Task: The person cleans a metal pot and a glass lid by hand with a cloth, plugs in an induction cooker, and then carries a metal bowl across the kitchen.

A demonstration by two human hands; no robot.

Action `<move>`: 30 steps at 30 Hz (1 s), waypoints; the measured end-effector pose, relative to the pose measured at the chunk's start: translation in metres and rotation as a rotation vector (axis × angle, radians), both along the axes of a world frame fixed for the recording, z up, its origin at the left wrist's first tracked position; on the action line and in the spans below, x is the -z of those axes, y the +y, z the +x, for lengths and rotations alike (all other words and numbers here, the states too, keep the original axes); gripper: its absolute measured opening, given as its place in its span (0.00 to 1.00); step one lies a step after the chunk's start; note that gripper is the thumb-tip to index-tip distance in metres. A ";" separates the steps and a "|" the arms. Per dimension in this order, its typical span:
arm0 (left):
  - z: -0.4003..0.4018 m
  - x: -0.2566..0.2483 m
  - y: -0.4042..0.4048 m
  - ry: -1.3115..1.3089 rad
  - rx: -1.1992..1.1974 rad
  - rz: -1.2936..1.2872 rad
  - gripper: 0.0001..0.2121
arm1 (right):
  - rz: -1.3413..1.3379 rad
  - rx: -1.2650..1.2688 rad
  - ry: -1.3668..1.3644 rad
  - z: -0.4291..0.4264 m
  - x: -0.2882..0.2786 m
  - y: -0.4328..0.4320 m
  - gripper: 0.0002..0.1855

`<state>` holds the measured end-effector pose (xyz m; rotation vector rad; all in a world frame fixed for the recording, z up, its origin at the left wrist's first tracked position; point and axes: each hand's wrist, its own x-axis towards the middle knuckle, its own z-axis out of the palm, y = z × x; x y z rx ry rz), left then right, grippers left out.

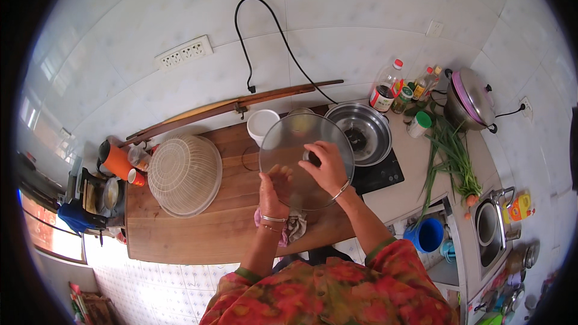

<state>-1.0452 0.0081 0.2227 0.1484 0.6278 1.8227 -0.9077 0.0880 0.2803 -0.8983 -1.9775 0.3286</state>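
Observation:
A round glass pot lid (284,144) with a metal rim is raised above the wooden table in front of me. My right hand (328,167) grips its dark knob (312,158) between thumb and fingers. At the lid's lower left edge is my left hand (275,192), its thumb along the rim and its fingers blurred behind the glass. Just right of the lid, a stainless steel pan (372,133) sits on a black induction cooker (379,176). Something dark shows in the pan's bottom. Below the lid lie crumpled cloths (295,228).
A white tub (263,123) stands behind the lid. An upturned plastic basket (180,176) rests on the wooden table (180,239). Bottles (384,92), a green-capped jar (420,124), green onions (451,158) and a lidded electric pot (469,99) occupy the right counter, beside the sink (490,253).

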 end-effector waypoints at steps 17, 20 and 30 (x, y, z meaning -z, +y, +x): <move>0.108 0.072 0.126 0.939 0.045 -0.116 0.22 | -0.075 0.122 -0.132 0.124 0.072 0.166 0.15; 0.121 0.065 0.128 1.193 -0.006 -0.230 0.22 | -0.096 0.117 -0.151 0.131 0.083 0.183 0.15; 0.130 0.078 0.142 1.485 0.054 -0.297 0.24 | -0.099 0.083 -0.156 0.133 0.098 0.202 0.15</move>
